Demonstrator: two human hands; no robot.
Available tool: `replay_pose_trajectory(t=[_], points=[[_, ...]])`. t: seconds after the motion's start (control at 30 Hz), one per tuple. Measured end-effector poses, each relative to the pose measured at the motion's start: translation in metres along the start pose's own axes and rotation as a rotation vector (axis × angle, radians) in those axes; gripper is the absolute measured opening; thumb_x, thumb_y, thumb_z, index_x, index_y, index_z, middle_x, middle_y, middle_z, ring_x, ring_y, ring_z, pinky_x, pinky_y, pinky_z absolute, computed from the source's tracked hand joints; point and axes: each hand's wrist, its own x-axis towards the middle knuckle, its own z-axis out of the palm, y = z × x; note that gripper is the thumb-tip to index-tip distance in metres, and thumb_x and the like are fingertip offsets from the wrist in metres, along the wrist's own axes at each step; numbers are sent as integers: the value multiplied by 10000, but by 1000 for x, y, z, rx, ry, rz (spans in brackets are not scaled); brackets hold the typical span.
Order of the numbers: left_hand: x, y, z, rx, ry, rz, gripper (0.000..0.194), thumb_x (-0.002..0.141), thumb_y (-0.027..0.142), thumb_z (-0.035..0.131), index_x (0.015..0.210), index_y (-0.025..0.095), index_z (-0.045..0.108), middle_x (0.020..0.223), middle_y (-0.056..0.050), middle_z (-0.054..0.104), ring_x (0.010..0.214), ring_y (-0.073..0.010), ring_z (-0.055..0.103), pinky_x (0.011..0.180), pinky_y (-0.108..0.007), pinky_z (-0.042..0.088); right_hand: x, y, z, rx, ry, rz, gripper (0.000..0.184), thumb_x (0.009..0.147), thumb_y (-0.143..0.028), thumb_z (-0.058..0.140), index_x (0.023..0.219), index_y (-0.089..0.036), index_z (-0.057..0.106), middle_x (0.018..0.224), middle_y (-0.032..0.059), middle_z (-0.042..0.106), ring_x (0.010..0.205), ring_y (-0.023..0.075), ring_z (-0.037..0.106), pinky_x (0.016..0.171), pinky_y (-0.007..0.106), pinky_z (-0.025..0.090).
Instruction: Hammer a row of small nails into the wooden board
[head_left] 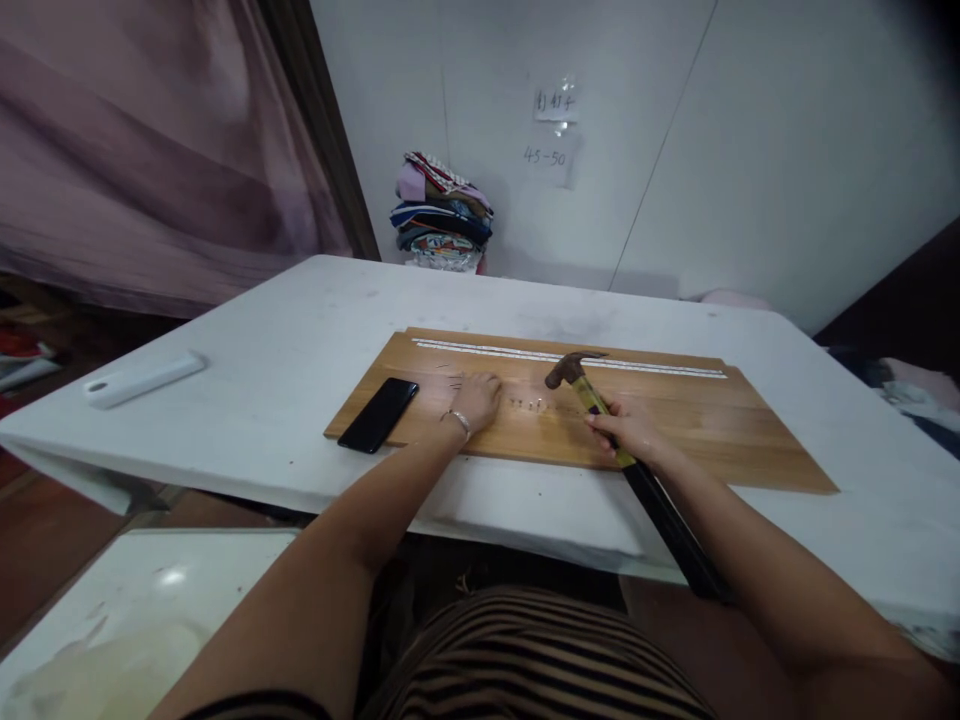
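My right hand is wrapped around the handle of a claw hammer, well below its rusty head. The head is raised over a wooden board, and the black end of the handle points back toward me. My left hand, with a bracelet at the wrist, rests palm down on the board, fingers apart; its fingertips are partly hidden. Loose nails lie just left of it. To its right, a row of several short nails stands up from the wood, between my two hands.
A black phone lies across the board's left end. Two white strips run along the board's far side. On the white table lies a white-handled object. Folded cloths are stacked by the wall.
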Motion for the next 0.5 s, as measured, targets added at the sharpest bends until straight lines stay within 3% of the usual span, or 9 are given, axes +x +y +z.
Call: replay_pose_trajectory(t=[0.13, 0.27, 0.5], points=[[-1, 1, -2, -3, 4, -24, 283, 1038, 179, 489, 1070, 168, 770, 1212, -149, 763, 1160, -273, 675, 1087, -432, 495, -8, -21, 25, 11, 33, 49, 559, 711, -343, 743, 1241, -221, 614, 541, -122, 519, 382, 110, 460, 354, 212, 346], [-1, 4, -5, 25, -3, -29, 285, 1042, 186, 478, 1071, 159, 761, 1218, -152, 763, 1164, -269, 678, 1079, -413, 494, -9, -26, 40, 24, 99, 108, 654, 755, -245, 676, 1405, -208, 618, 558, -113, 515, 388, 100, 448, 351, 200, 323], [2, 8, -7, 32, -17, -34, 275, 1042, 191, 483, 1044, 160, 756, 1203, -160, 763, 1171, -288, 675, 1069, -431, 492, -10, -28, 36, 8, 125, 99, 580, 783, -246, 689, 1361, -209, 663, 576, -110, 525, 396, 90, 446, 357, 195, 343]])
